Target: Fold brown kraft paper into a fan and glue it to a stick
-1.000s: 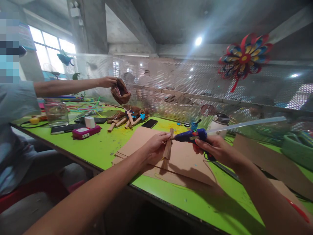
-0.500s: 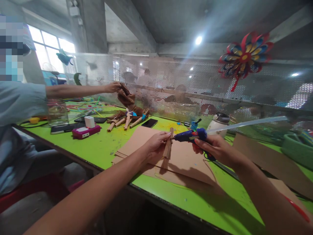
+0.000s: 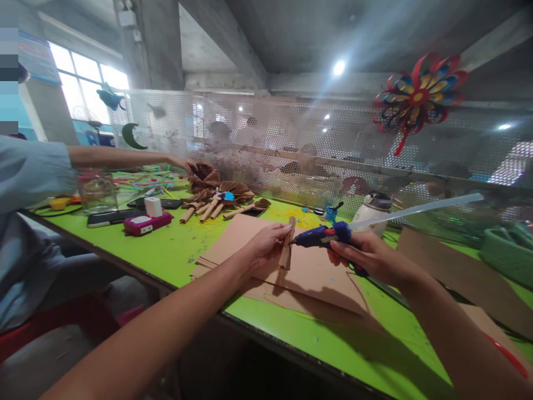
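Between the fingers of my left hand (image 3: pixel 268 244) is a narrow rolled strip of brown paper (image 3: pixel 286 253), held nearly upright above stacked brown paper sheets (image 3: pixel 245 236). My right hand (image 3: pixel 370 253) grips a dark blue hot glue gun (image 3: pixel 318 236), with a long clear glue stick (image 3: pixel 420 210) sticking out of its back end. The gun's nozzle is at the strip's right side, a little below my left fingertips. Whether glue is coming out is too small to tell.
A co-worker's hand (image 3: pixel 187 164) is at a pile of brown paper flowers (image 3: pixel 216 197). A magenta power strip (image 3: pixel 146 223), a glass jar (image 3: pixel 96 191), a white bottle (image 3: pixel 372 211) and a green basket (image 3: pixel 506 253) stand on the green table (image 3: pixel 166 253).
The glue gun's nozzle has moved slightly down along the paper strip. The co-worker's hand has lowered a brown paper flower onto the pile, and the phone beside it is now mostly covered.
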The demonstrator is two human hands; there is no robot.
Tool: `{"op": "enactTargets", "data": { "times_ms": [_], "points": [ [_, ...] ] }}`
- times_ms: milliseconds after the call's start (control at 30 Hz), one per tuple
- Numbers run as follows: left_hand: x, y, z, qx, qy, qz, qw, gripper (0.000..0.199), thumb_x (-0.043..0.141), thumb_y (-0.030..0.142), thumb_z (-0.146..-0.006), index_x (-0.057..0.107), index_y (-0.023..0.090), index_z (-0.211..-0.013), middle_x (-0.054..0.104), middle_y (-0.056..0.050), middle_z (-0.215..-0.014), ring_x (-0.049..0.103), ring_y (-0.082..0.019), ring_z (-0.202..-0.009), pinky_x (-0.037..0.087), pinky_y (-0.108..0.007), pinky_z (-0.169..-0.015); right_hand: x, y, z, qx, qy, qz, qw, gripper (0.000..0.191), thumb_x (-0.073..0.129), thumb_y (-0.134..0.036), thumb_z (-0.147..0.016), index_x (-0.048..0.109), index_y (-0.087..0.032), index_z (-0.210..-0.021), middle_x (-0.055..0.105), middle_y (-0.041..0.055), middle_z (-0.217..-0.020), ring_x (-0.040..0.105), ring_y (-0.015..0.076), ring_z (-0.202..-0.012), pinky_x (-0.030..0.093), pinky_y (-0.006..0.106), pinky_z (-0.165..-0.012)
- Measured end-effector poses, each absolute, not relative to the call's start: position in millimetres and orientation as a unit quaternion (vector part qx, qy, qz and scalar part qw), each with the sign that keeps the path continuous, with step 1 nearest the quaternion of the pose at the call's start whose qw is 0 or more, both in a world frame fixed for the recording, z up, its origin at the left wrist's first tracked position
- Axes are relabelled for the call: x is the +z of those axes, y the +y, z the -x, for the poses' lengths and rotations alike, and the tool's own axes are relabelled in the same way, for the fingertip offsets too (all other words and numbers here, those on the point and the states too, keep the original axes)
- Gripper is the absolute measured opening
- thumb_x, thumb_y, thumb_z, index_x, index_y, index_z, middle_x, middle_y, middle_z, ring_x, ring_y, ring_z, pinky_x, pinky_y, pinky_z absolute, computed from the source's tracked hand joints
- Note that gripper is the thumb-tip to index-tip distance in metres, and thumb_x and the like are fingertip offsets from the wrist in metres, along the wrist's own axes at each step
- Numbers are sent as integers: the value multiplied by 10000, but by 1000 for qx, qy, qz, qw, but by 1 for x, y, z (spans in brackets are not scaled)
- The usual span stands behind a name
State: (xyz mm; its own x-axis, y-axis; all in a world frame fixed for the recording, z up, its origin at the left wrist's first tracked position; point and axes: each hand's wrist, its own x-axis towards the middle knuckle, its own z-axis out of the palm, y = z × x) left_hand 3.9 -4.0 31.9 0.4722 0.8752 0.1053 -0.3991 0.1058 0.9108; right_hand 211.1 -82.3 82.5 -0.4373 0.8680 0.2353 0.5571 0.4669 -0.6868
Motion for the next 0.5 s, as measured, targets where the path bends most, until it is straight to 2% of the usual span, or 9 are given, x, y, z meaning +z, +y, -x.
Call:
{"op": "enactTargets", "data": {
  "times_ms": [267,500],
  "points": [
    [31,-1,-3,451,242,-487,707,88,609,184,-753,543,139,-717,535,-4,-625,492,-83,-521,386,-191,-499,85,-84,-210,263,-813,444,269,389,444,-474,-854,583,-143,-706,535,19,-625,457,95,-555,345,220,-502],
    [31,-5,-4,443,255,-486,709,96,627,208,-739,556,145,-756,520,14,-613,466,-71,-495,369,-186,-485,81,-81,-212,251,-808,441,299,389,441,-470,-858,581,-146,-695,554,28,-646,481,104,-581,364,228,-524]
  ]
}}
